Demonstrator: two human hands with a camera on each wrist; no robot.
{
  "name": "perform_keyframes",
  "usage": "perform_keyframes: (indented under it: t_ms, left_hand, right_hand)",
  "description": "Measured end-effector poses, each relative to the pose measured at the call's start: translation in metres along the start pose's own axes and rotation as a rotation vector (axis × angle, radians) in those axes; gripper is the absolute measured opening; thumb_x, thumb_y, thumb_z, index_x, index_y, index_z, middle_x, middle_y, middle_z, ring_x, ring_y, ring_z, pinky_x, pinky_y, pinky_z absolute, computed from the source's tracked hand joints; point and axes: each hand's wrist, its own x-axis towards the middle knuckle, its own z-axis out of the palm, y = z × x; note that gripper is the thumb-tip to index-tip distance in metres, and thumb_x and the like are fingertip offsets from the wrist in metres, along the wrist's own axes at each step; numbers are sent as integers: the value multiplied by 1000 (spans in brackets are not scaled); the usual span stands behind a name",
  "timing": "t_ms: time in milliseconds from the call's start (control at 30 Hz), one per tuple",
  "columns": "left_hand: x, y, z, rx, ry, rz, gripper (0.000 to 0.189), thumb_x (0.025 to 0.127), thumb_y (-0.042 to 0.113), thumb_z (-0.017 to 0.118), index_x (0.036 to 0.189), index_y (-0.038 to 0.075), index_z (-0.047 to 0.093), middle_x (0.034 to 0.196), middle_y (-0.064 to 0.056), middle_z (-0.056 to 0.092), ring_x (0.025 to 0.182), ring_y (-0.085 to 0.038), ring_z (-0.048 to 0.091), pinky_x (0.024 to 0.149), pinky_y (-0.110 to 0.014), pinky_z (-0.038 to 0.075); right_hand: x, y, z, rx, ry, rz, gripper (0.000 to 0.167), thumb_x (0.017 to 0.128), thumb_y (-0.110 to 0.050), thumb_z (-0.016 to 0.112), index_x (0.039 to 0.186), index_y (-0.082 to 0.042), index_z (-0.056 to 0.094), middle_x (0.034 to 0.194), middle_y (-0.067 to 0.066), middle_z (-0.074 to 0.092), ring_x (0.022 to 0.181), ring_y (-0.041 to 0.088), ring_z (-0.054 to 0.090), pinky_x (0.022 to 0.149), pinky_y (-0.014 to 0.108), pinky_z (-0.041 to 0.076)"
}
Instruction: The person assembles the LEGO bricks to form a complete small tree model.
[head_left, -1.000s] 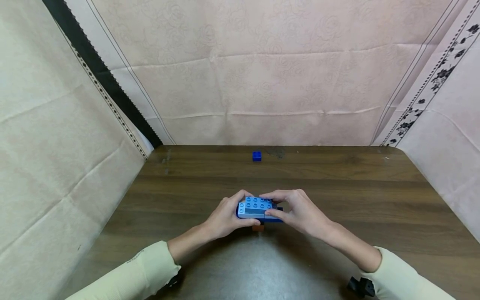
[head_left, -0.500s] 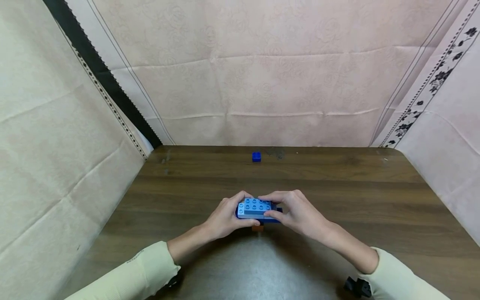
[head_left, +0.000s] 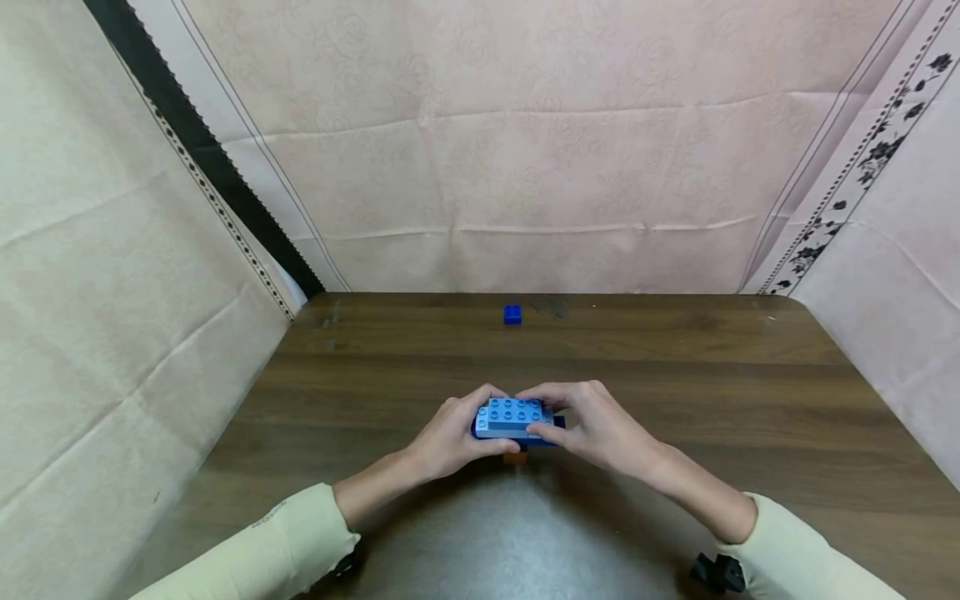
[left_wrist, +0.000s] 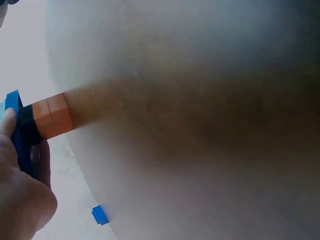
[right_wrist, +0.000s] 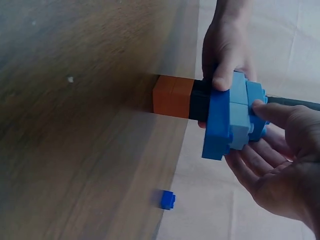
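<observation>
A stack of toy building bricks stands on the table. Its base is orange bricks (right_wrist: 172, 96), then a black brick (right_wrist: 199, 100), a dark blue layer (right_wrist: 216, 130) and a light blue layer (right_wrist: 239, 112). On top is a medium blue studded brick (head_left: 514, 412). My left hand (head_left: 453, 429) grips the stack's left end, thumb along the near side and fingers behind. With thumb and fingers front and back, my right hand (head_left: 596, 425) pinches the top brick near its right end. The right fingertips are partly hidden behind it in the head view.
A small dark blue brick (head_left: 512, 314) lies by itself near the far edge of the wooden table (head_left: 675, 358). Pale patterned cloth (head_left: 525, 183) hangs behind the table and along both sides.
The top blue brick sits slightly lower against the light blue layer than a second ago, and my right hand has dipped slightly with it. My left hand keeps its place.
</observation>
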Motion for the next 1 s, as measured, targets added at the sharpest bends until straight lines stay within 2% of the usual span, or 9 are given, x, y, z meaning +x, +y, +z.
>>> perform_keyframes:
  t_ms: [133,233,333,433,567,667,1000]
  left_hand:
    - [1,0,-3,27,-33,28,60,97,34,82,145,16,52,135,-4,70,123,-14,67,103,-34,55]
    - [1,-1,-5,22,-23,46,55,101,35,77,147,20,51,135,0,68,119,-12,67,98,-34,56]
    - [0,-1,-7,-6,33,99,48,105,32,71,148,22,53,140,2,66,118,-12,67,96,-34,57]
    - [-1,0,-8,-39,104,198,43,106,22,69,147,18,58,145,0,65,124,-17,67,98,-37,58]
    - [-2,3,-7,-51,165,291,36,105,12,70,141,12,66,135,-3,72,120,-18,71,94,-38,60]
    - [-3,4,-4,-54,191,303,34,103,7,71,137,10,70,130,-5,74,116,-18,73,90,-35,61]
    - [-6,2,4,-91,243,281,36,101,-1,71,136,4,70,132,-9,73,121,-25,71,93,-37,60]
  right_hand:
    - [0,2,-1,24,-3,32,37,93,-6,83,129,-7,75,117,4,78,101,15,75,87,31,62]
    - [-1,2,-1,30,-1,28,38,93,-6,83,130,-7,74,119,6,77,102,18,75,88,34,62]
    - [-1,1,-1,38,1,24,38,93,-6,83,130,-6,74,121,7,77,103,19,75,89,35,62]
    - [0,2,0,40,4,24,38,93,-5,83,130,-5,74,122,8,77,103,18,75,89,34,62]
    - [0,2,0,43,5,21,38,93,-5,83,130,-5,74,120,8,77,102,17,75,88,33,62]
    - [0,2,0,40,9,17,38,93,-5,83,129,-5,74,118,7,78,101,17,76,86,33,62]
    - [-3,2,3,52,19,26,37,95,-9,82,131,-8,74,119,4,78,101,15,75,85,30,62]
